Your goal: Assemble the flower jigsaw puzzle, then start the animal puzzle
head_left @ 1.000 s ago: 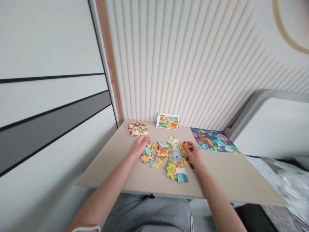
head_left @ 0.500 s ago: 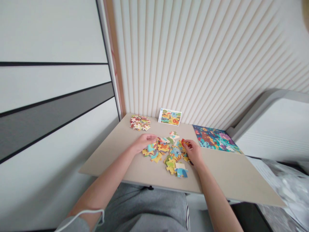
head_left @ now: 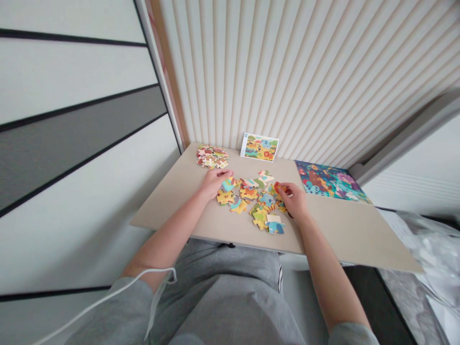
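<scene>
Head view: the right hand point(head_left: 296, 202) pinches a red piece point(head_left: 281, 187) over the scattered pieces point(head_left: 251, 203); at their left edge, the grip of the left hand point(head_left: 212, 182) cannot be told.

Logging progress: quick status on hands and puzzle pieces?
Left hand resting on loose puzzle pieces. Right hand pinching red piece. Blue puzzle board apart, to the right.

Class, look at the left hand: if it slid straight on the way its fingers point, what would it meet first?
Probably the loose pieces: the left hand points rightward into the edge of that spread, seemingly touching it. The small pile behind lies off that line.
</scene>
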Action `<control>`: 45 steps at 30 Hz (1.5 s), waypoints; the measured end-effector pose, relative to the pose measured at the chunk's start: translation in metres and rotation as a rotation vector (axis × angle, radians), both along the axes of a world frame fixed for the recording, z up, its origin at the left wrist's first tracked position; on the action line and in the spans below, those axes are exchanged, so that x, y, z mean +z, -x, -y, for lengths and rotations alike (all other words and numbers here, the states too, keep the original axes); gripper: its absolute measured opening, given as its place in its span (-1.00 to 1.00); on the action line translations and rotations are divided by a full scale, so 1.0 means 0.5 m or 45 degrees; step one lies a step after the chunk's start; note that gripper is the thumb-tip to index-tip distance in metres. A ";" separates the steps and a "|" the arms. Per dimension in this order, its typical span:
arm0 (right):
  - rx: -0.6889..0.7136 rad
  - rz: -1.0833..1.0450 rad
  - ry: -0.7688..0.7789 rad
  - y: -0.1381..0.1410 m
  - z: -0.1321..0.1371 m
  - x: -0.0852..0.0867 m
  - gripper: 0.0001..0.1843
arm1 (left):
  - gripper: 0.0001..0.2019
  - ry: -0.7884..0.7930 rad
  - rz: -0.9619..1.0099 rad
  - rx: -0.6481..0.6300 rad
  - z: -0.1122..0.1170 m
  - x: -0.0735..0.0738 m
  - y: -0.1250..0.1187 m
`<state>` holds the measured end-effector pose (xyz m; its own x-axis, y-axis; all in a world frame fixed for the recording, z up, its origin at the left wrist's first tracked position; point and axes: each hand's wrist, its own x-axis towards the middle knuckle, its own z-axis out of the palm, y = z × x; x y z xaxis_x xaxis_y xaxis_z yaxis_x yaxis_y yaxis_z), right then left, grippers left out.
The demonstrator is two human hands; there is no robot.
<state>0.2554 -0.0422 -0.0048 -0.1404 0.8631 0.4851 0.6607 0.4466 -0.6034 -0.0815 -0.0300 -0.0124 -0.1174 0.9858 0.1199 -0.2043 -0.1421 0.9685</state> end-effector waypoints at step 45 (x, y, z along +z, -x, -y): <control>0.403 -0.714 0.454 0.152 0.023 0.030 -0.59 | -0.61 0.013 -0.084 -0.463 0.063 0.039 -0.082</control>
<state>0.1794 -0.0539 0.0100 -0.2219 0.9412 0.2546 0.0821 0.2783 -0.9570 -0.0403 -0.0613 0.0069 0.2484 0.9629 0.1053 -0.1764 -0.0619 0.9824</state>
